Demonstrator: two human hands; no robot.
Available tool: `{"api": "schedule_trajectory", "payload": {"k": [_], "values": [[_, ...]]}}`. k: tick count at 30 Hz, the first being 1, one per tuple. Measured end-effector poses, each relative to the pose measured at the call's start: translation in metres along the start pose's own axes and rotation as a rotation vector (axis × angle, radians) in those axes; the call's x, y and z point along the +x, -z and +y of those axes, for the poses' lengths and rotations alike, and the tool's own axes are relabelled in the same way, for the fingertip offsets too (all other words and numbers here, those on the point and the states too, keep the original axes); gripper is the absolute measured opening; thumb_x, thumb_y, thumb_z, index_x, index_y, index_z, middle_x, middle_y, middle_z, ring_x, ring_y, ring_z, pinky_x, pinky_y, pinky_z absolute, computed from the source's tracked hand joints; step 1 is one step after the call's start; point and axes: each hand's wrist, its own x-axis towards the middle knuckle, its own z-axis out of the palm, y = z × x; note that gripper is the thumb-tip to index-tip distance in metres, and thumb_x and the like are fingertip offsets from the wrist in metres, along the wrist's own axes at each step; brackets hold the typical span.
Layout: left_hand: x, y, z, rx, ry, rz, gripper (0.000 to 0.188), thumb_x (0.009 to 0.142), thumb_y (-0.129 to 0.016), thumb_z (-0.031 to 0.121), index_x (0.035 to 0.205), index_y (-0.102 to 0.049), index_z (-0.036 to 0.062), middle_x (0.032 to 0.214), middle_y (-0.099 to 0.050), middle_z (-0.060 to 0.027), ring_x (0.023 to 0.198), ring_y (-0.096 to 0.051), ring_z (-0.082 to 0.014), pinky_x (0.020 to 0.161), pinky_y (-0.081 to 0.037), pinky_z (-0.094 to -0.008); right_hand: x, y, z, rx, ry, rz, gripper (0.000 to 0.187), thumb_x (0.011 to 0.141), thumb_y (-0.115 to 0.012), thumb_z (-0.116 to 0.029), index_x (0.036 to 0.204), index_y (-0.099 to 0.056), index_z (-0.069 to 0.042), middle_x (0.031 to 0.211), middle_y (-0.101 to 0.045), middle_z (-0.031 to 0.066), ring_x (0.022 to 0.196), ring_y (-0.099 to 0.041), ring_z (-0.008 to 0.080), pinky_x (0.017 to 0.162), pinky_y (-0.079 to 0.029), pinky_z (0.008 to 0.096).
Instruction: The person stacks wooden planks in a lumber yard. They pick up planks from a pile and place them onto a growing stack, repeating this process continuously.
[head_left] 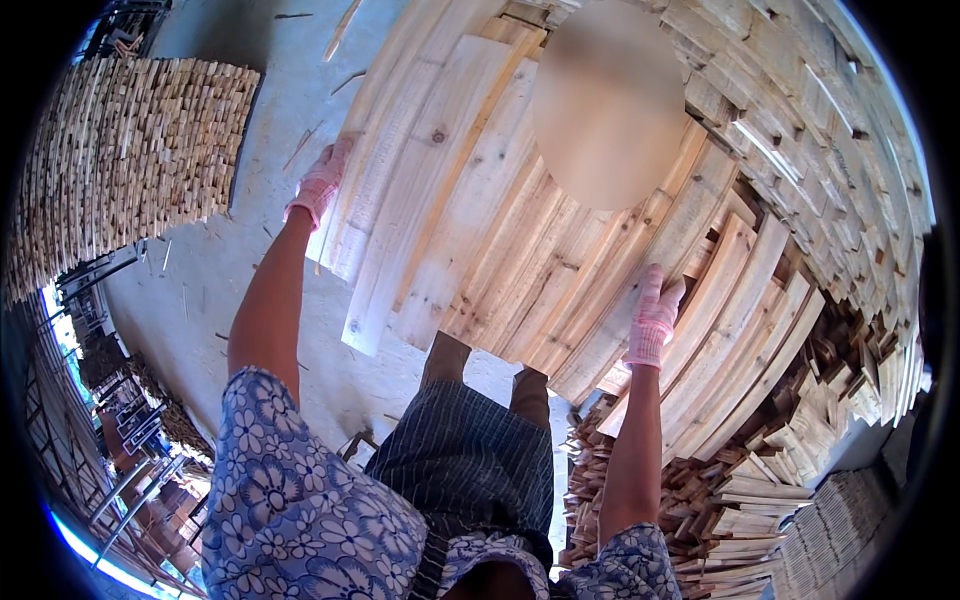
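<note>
Light wooden planks (520, 255) lie side by side in a broad row in front of me, some with dark knots. My left hand (322, 183), in a pink knitted glove, grips the outer edge of the leftmost plank (365, 185); its thumb is hidden. At the row's right side rests my right hand (655, 315), in a matching glove, fingers stretched along a plank edge and the thumb apart. Right of that hand, more planks (735, 330) lie with gaps between them. A blurred patch covers the far middle of the row.
A tall stack of cut wood (140, 150) stands at the far left. Stacked boards (800, 130) rise along the right. Below them lies a heap of short wood pieces (640, 475). Thin wood slivers litter the grey floor (290, 80). Metal framing (130, 470) is at the lower left.
</note>
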Motion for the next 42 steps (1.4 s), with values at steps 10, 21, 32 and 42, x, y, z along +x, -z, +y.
{"api": "schedule_trajectory", "payload": {"k": [10,21,32,42], "values": [[0.025,-0.013,-0.005,0.136,0.000,-0.059,0.083,0.099,-0.051,0.059,0.161,-0.031,0.0076,0.158,-0.044,-0.0212,0.145,-0.044,-0.0353,0.119,-0.035,-0.0399,-0.010,-0.015,-0.019,-0.163,-0.095,0.182,0.063,0.100,-0.049,-0.063,0.115,-0.044,-0.002,0.102,-0.068,0.0326,0.098,-0.064,0.0545,0.083,-0.048,0.0600],[-0.102,-0.109,0.126,0.179,-0.709,0.053,0.060,0.101,-0.063,0.021,0.157,-0.041,0.0093,0.157,-0.047,-0.0166,0.145,-0.044,-0.0307,0.120,-0.037,-0.0399,-0.009,0.073,-0.006,-0.359,0.261,-0.095,0.056,0.097,-0.060,-0.050,0.134,-0.052,-0.008,0.133,-0.060,0.0237,0.123,-0.060,0.0433,0.102,-0.049,0.0514],[-0.344,-0.454,0.305,0.441,-0.555,-0.220,0.086,0.087,-0.075,0.044,0.157,-0.032,0.0156,0.152,-0.034,-0.0330,0.133,-0.048,-0.0490,0.111,-0.045,-0.0499,0.083,0.271,0.200,-0.634,-0.158,0.272,0.086,0.089,-0.067,-0.063,0.158,-0.033,-0.024,0.146,-0.048,0.0260,0.134,-0.047,0.0474,0.108,-0.043,0.0566],[-0.312,-0.455,0.299,0.090,-0.580,-0.327,0.094,0.077,-0.088,0.033,0.155,-0.035,0.0214,0.146,-0.045,-0.0246,0.130,-0.055,-0.0408,0.110,-0.047,-0.0460,0.064,0.321,0.185,-0.079,-0.184,0.055,0.112,0.081,-0.081,-0.056,0.165,-0.018,-0.017,0.149,-0.054,0.0249,0.138,-0.053,0.0374,0.113,-0.044,0.0418]]}}
